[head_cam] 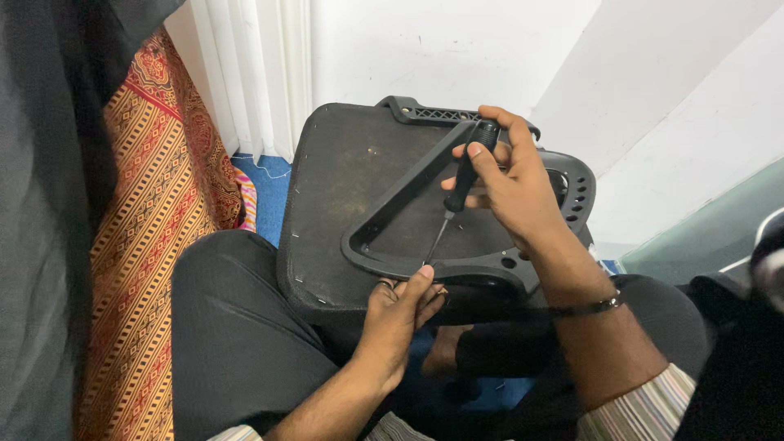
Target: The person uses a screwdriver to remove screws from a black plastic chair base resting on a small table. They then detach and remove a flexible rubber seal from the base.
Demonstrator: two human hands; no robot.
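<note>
An upturned black chair seat (343,188) rests on the person's lap at mid-frame, its plastic frame (490,265) facing up. The right hand (514,184) is closed around a black screwdriver (461,184), tip down at the frame's lower edge. The left hand (400,310) pinches the spot beside the tip. The frame is still attached; no loose screws can be made out.
</note>
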